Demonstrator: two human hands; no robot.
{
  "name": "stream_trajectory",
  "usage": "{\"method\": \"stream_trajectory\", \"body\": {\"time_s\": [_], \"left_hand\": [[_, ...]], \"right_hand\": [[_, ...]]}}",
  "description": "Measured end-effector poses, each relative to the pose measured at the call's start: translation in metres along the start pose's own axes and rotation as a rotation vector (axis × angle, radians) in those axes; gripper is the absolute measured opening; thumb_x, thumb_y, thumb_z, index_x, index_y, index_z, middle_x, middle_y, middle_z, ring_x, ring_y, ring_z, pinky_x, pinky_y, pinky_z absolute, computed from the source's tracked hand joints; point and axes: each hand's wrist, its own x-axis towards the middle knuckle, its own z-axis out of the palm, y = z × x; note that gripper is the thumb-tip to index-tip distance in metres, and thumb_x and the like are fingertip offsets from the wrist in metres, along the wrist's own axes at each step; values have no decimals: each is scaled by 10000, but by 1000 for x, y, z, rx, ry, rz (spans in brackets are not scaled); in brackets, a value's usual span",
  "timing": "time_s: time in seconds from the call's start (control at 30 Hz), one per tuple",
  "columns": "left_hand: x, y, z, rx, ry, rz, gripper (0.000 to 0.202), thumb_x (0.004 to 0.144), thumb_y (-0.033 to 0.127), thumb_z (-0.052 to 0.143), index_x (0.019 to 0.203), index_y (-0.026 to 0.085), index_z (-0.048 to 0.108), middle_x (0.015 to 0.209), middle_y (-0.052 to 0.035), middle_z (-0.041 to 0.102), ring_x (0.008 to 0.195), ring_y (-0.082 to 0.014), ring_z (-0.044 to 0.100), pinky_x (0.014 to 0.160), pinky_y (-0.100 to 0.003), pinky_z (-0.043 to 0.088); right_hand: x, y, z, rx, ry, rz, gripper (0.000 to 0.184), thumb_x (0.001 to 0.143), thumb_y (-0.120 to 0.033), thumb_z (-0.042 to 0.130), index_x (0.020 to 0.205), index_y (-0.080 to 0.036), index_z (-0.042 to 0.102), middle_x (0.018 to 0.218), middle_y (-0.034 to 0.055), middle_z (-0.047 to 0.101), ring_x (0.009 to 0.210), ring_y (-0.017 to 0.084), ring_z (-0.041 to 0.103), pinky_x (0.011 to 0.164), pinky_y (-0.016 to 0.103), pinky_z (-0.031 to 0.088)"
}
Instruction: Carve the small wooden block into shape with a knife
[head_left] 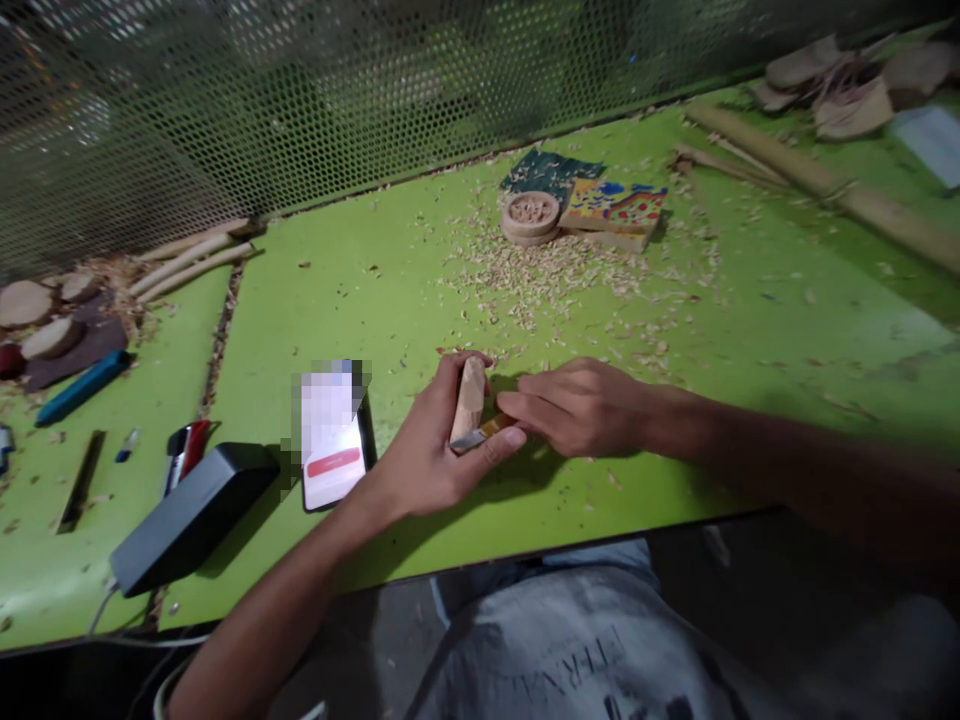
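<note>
A pale, slim piece of wood (470, 393) stands up from my left hand (431, 450), whose fingers are wrapped round it. Its top end is rounded. Across its lower part lies the short metal blade of a carving knife (471, 439), which has a yellow-brown handle. My right hand (581, 405) is closed round that handle, and its fingers hide most of it. The left thumb reaches along the near side of the knife, at the blade and handle. Both hands are just above the green table (405, 280), near its front edge.
Wood shavings (540, 275) surround a round wooden dish (531, 215) and a painted block (619, 205). Left of my hands are a lit phone (334, 440) and a dark grey box (195, 515) with a cable. A long pole (825, 185) lies at right; a mesh screen (337, 100) stands behind.
</note>
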Motion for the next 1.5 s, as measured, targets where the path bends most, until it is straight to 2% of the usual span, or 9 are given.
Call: {"method": "stream_trajectory", "body": {"time_s": [0.23, 0.33, 0.47, 0.67, 0.8, 1.03, 1.2, 1.5], "left_hand": [[-4, 2, -2, 32, -18, 15, 626, 925, 481, 713, 1414, 244, 401, 1211, -88, 562, 1061, -245, 556, 928, -417, 467], [-4, 2, -1, 57, 2, 11, 659, 921, 468, 724, 1431, 243, 371, 1239, -95, 556, 1069, -244, 561, 917, -412, 467], [-1, -1, 1, 100, 33, 55, 652, 901, 485, 731, 1396, 216, 403, 1184, -88, 574, 987, -229, 564, 862, -404, 464], [1, -6, 3, 117, 79, 88, 491, 894, 473, 713, 1236, 207, 482, 1079, -59, 592, 917, -215, 558, 820, -390, 453], [0, -6, 3, 71, 54, 66, 515, 899, 499, 700, 1270, 217, 482, 1117, -78, 622, 961, -236, 587, 836, -397, 472], [1, -8, 2, 78, 30, 59, 555, 923, 539, 677, 1313, 205, 466, 1140, -93, 636, 994, -250, 607, 868, -422, 476], [-1, -5, 3, 100, 25, 35, 525, 938, 536, 648, 1293, 182, 491, 1145, -100, 647, 1009, -263, 616, 865, -422, 473], [-1, 1, 2, 44, 17, 0, 427, 975, 560, 592, 1209, 208, 523, 1054, -75, 649, 966, -251, 604, 828, -406, 470]], "right_hand": [[2, -1, -2, 35, 2, -18, 225, 1084, -210, 414, 1077, -150, 630, 754, -15, 602, 624, 123, 474, 567, 292, 272], [2, 0, -3, 45, -19, -22, 260, 1090, -219, 385, 1074, -147, 634, 755, -11, 601, 621, 122, 457, 567, 295, 257], [2, 2, -5, 49, -10, -28, 253, 1087, -226, 406, 1091, -137, 642, 746, -11, 602, 625, 122, 462, 570, 295, 259], [2, 1, -8, -20, 60, 11, 235, 1079, -241, 467, 1108, -149, 681, 721, -25, 600, 603, 112, 468, 563, 303, 265], [3, -1, -9, -42, 105, 26, 221, 1070, -260, 504, 1091, -172, 706, 705, -38, 585, 607, 104, 468, 578, 291, 292], [3, 3, -8, -48, 91, 27, 231, 1074, -267, 504, 1105, -198, 722, 715, -47, 592, 614, 93, 472, 578, 280, 299], [2, 3, -11, -40, 113, 26, 231, 1063, -264, 532, 1190, -202, 715, 709, -54, 583, 612, 93, 489, 572, 280, 308], [2, 4, -10, -54, 150, 32, 229, 1067, -269, 535, 1203, -195, 704, 692, -62, 572, 601, 85, 493, 560, 278, 311]]}}
